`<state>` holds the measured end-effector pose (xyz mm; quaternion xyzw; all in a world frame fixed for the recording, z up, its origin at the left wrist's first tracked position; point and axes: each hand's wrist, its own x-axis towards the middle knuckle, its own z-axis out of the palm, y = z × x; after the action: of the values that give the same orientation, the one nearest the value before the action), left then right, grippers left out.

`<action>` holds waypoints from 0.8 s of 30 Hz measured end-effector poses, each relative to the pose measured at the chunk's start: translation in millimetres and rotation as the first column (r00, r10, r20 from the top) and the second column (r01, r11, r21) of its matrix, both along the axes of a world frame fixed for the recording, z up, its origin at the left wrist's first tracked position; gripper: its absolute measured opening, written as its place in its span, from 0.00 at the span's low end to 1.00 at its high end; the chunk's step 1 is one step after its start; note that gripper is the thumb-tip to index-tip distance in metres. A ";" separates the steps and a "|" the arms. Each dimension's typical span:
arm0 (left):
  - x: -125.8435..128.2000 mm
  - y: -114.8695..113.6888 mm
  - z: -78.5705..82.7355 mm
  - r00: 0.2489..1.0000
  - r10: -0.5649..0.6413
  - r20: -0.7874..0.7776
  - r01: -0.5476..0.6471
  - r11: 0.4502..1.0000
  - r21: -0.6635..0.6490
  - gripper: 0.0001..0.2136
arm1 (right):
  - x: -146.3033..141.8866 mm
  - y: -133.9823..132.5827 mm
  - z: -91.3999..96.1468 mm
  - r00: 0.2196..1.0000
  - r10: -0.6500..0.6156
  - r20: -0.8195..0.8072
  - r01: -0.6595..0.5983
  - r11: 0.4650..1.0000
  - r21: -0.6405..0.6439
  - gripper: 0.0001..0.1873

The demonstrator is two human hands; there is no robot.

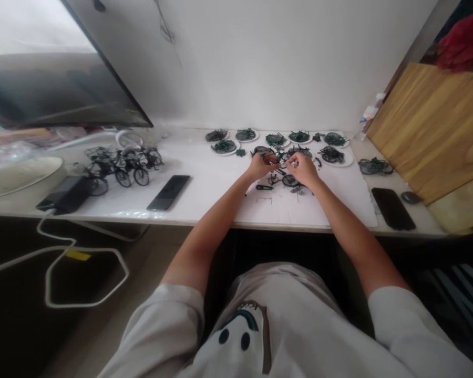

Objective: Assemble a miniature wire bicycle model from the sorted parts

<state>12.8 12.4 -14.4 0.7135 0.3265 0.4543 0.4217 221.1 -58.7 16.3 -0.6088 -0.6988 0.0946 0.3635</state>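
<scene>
My left hand (261, 166) is closed, thumb and fingers pinching a small dark model bicycle part above the white sheet. A little spoked wheel (283, 159) shows between my two hands and seems joined to that part. My right hand (301, 168) pinches close beside the wheel; whatever its fingertips hold is too small to make out. Below the hands lie another model wheel (290, 180), a dark elongated piece (264, 187) and several tiny loose parts. Further model pieces sit just behind my fingers, partly hidden by them.
Plates with green and black model parts (225, 146) line the back of the table. Assembled miniature bicycles (123, 167) stand at left, near a phone (169, 192) and a black box (66, 195). Another phone (393, 209) lies at right, near a wooden panel (433, 131).
</scene>
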 end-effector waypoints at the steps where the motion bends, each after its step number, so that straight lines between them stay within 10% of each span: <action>1: 0.1 0.3 -0.4 1.000 0.003 0.002 -0.003 1.000 -0.002 0.19 | 0.6 0.4 -0.2 1.000 0.000 0.001 0.000 1.000 -0.004 0.08; 24: -0.1 3.1 -2.0 0.999 0.036 -0.020 -0.037 0.999 -0.032 0.20 | 4.6 7.3 -3.4 1.000 0.006 0.006 -0.006 0.999 -0.049 0.15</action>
<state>12.6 15.5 -16.4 0.7049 0.3511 0.4495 0.4217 225.7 -51.4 12.9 -0.6157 -0.6991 0.1109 0.3462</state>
